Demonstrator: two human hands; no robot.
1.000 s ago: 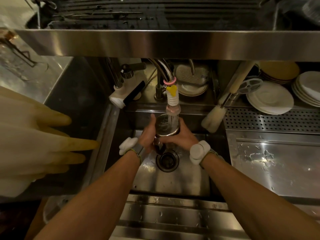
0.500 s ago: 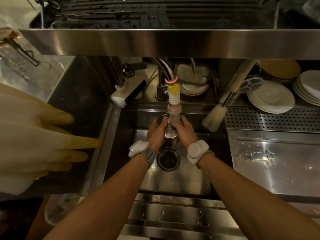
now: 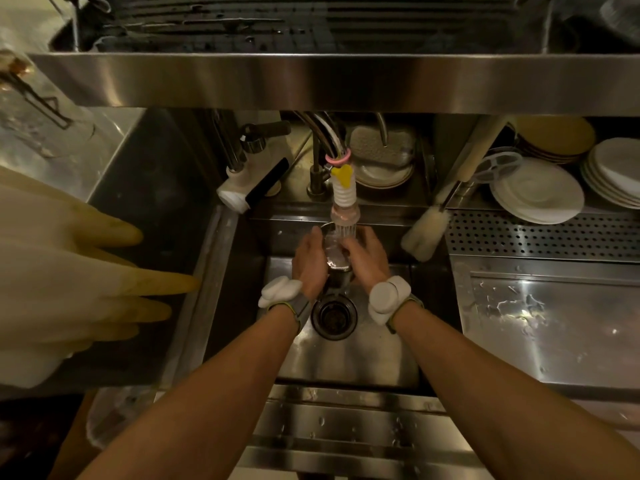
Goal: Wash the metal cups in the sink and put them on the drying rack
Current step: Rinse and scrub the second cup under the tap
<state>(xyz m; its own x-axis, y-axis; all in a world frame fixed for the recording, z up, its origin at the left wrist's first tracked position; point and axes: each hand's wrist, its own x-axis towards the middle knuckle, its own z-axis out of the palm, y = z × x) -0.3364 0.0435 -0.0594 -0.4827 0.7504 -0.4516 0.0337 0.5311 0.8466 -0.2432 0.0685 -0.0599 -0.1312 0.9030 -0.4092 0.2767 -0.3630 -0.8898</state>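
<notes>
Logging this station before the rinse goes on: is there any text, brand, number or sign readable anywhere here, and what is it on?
None can be read.
Metal cup between left hand and right hand: no marking shows.
Wrist bands: plain white, no print visible.
Tap nozzle: coloured parts only, no lettering.

One head-worn view looks steeply down, close over the sink (image 3: 346, 358).
</notes>
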